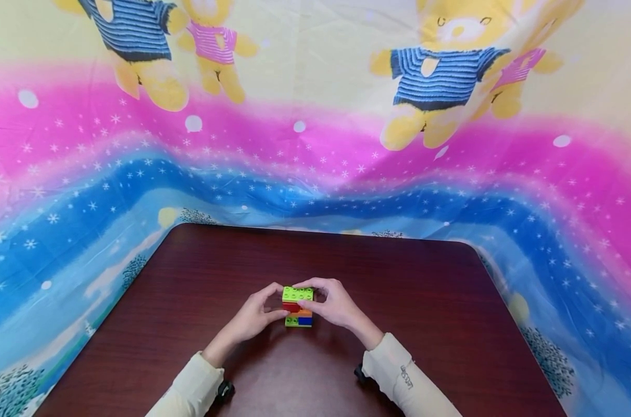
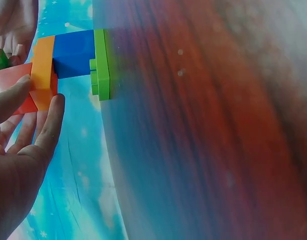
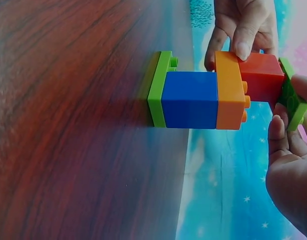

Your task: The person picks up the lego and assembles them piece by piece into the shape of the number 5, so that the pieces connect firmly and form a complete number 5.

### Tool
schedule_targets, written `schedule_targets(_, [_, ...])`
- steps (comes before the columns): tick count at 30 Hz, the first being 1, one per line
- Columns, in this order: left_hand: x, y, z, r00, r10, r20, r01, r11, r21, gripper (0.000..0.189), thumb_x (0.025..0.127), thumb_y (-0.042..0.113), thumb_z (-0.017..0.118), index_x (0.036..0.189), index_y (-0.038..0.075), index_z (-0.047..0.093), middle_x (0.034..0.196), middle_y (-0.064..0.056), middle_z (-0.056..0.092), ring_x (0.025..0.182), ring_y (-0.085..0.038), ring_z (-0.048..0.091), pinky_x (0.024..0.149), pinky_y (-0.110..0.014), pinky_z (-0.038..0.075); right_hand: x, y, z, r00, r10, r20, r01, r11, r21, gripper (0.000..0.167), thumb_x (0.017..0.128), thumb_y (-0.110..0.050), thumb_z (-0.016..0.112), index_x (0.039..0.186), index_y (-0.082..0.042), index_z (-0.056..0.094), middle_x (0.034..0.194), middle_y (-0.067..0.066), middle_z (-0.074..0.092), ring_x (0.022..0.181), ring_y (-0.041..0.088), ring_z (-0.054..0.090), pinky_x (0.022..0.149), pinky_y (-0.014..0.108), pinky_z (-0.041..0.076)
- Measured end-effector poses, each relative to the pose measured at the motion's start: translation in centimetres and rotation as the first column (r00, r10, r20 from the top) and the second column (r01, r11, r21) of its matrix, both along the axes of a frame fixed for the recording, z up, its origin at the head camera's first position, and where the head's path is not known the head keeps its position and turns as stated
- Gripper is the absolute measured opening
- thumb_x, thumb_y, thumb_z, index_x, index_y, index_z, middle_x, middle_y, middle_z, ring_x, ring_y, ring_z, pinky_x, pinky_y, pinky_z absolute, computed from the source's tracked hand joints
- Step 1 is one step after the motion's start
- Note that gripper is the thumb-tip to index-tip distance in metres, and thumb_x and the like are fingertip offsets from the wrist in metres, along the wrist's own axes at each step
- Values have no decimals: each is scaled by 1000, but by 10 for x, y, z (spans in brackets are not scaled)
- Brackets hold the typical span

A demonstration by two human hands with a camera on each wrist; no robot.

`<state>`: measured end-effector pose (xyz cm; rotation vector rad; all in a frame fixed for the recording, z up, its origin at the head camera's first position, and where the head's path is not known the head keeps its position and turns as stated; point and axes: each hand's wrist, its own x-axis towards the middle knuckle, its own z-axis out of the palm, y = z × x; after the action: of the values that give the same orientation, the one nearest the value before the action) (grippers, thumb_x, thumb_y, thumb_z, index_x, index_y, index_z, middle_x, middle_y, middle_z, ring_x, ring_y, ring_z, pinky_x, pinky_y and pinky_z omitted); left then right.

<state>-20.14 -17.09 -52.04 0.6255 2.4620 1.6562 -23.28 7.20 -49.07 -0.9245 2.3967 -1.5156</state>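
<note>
A small tower of toy building bricks stands on the dark table. At its bottom is a flat green brick (image 3: 156,97), bearing a blue brick (image 3: 189,100) on one side. An orange brick (image 3: 230,95) lies across the blue one, with a red brick (image 3: 263,75) above it. With thumb and fingers my left hand (image 1: 248,319) grips the tower around the red and orange bricks. My right hand (image 1: 338,303) pinches a flat green top brick (image 1: 297,293), which looks slightly tilted against the red brick in the right wrist view.
The brown table (image 1: 399,278) has rounded far corners. Behind and beside it hangs a printed cloth (image 1: 315,156) with bears and snowflakes. Dark wrist devices (image 1: 225,391) show under both light sleeves (image 1: 399,370).
</note>
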Motion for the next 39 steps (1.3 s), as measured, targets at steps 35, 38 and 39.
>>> schedule_targets(35, [-3,-1,0,993,38,-114,-45,997,-60,34,90,13,81,119,18,65,119,-3,71,112,-28,68,90,-42,62,7,-2,4,976,-32,-215,65,987,148,36,92,-18,81,127,-23,74,101,-8,68,73,10,56,63,24,54])
schedule_targets(38, [-4,-2,1,993,41,-113,-47,997,-54,34,89,12,81,119,18,65,119,-3,71,112,-27,69,90,-42,62,6,-2,6,977,-28,-212,64,984,164,36,92,-19,80,128,-23,74,101,-8,67,72,9,55,63,23,53])
schedule_targets(39, [-4,-2,1,993,41,-110,-47,998,-52,34,89,13,81,118,18,65,119,-3,71,112,-27,69,90,-42,62,6,-3,6,977,-29,-212,65,984,166,36,92,-19,80,128,-24,74,101,-8,66,72,9,55,63,23,53])
